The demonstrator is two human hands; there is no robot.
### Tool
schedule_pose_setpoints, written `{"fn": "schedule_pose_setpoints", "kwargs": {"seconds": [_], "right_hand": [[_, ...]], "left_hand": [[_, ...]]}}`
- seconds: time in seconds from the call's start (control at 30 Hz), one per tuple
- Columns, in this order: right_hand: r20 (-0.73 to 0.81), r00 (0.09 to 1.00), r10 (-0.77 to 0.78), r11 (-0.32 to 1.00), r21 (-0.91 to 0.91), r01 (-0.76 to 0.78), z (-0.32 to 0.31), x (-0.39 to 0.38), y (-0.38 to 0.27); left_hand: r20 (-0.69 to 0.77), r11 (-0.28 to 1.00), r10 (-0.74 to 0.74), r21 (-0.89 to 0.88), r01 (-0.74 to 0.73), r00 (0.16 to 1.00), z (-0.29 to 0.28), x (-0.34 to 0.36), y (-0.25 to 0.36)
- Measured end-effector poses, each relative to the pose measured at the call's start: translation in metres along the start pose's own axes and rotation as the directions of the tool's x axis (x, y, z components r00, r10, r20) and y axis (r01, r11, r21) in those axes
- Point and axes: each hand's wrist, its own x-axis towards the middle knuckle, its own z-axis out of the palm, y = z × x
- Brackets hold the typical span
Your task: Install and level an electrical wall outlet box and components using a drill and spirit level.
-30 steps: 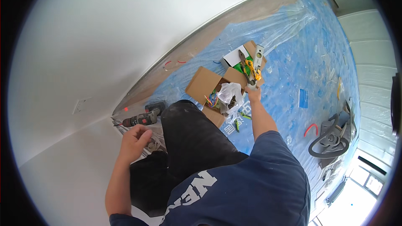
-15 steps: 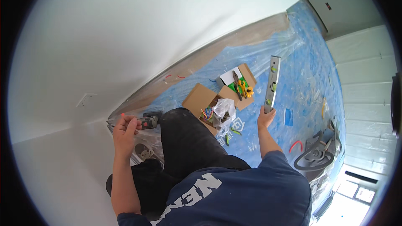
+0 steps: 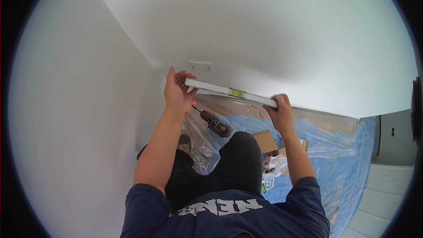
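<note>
A spirit level [image 3: 253, 97] spans the space between my hands in front of the white wall, tilted down to the right, with a yellow-green vial near its middle. My right hand [image 3: 281, 110] grips its right end. At the left end my left hand [image 3: 176, 92] has its fingers curled against the level, thumb pointing up; a small whitish piece shows by those fingers, too unclear to name. Just above the level sits a white socket plate [image 3: 200, 66] on the wall. Below it a cordless drill [image 3: 215, 124] lies near my knees, bit toward the wall corner.
Blue protective sheeting [image 3: 317, 185] and clear plastic film cover the floor to the right. Open cardboard boxes [image 3: 265, 142] and a white plastic bag [image 3: 276, 165] stand beside my right knee. A side wall [image 3: 88, 119] rises close on the left.
My view has turned left toward the wall corner. The level has swung from upright at the right to lying across in front of me, and my left hand has come to its left end.
</note>
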Motion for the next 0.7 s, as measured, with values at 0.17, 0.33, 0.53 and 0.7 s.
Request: {"fn": "schedule_pose_setpoints", "kwargs": {"seconds": [0.17, 0.33, 0.53, 0.7], "right_hand": [[-0.031, 0.999, 0.023, 0.920, 0.391, -0.009, 0.060, 0.063, -0.025], [0.149, 0.926, 0.348, 0.150, 0.966, -0.212, 0.103, 0.078, -0.035], [0.095, 0.831, 0.548, 0.016, 0.992, -0.124, 0.121, 0.088, -0.048], [0.137, 0.811, 0.569, -0.017, 0.988, -0.155, 0.127, 0.096, -0.038]], "left_hand": [[-0.149, 0.952, 0.250, 0.220, -0.214, 0.957, -0.032, 0.050, 0.015], [-0.200, 0.922, 0.378, 0.166, -0.349, 0.904, -0.019, 0.056, 0.011], [-0.160, 0.925, 0.370, 0.153, -0.348, 0.915, -0.013, 0.065, 0.013], [-0.205, 0.924, 0.377, 0.145, -0.353, 0.903, -0.010, 0.073, 0.008]]}}
